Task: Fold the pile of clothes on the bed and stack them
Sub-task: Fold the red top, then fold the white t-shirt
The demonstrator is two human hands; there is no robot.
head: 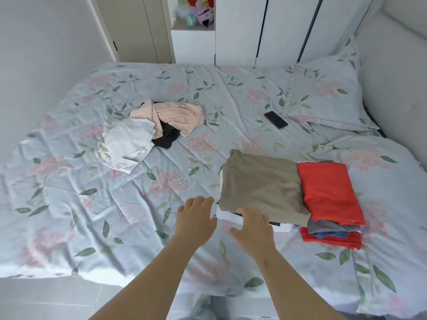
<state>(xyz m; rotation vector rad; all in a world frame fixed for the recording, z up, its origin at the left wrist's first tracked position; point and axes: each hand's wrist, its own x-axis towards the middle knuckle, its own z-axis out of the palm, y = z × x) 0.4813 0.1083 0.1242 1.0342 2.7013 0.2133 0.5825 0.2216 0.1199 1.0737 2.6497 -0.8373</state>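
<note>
A folded khaki garment (261,181) tops a stack on the bed's right side, with white and dark folded pieces showing under its near edge. Beside it stands a second stack topped by a folded red garment (329,190), with grey, blue and red layers beneath. Unfolded clothes lie further left: a pink garment (178,116), a black one (166,136) and a pale grey-white one (127,144). My left hand (196,218) hovers with relaxed fingers just left of the khaki stack. My right hand (253,227) is spread at the stack's near edge, holding nothing.
The bed's floral sheet (92,204) fills most of the view. A black phone (276,120) lies by a pillow (328,93) at the far right. White wardrobe doors (288,28) and a shelf with soft toys (198,12) stand behind. Grey floor tiles (46,301) lie below.
</note>
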